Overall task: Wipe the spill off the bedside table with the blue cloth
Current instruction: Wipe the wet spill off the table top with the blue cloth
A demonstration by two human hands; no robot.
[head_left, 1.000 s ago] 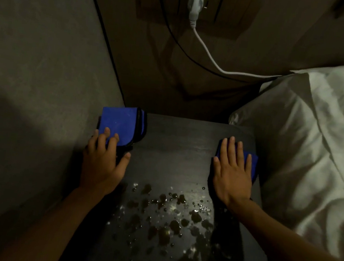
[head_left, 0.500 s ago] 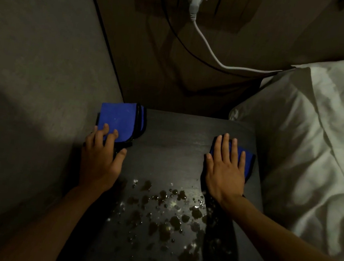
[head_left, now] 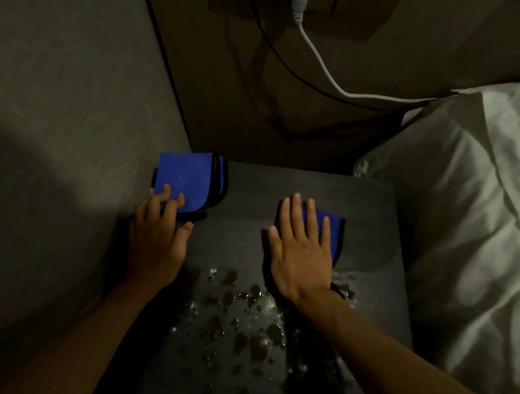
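At the far left corner of the bedside table lies a folded blue cloth. Its near edge is touched by the fingertips of the left hand, whose fingers are relaxed and a little apart. Nothing is gripped, and the thumb is rested on the bare tabletop.

The spill is scattered as drops and small pools over the middle of the tabletop and toward its near edge, between the two forearms. Very little of it appears to have been taken up.

Just beyond the spill, nearer the right edge, a second blue cloth is pressed flat under the right hand. The palm is down and the fingers are straight and spread. Only the cloth's far right part can be seen past the fingers.

A wiping stroke is judged to be in hand. Pressure would best be kept even under the whole palm so that the cloth is not bunched. The cloth should be drawn through the drops in overlapping passes. The liquid should be gathered inward rather than pushed over the right edge, where the pillow lies just beside the table.
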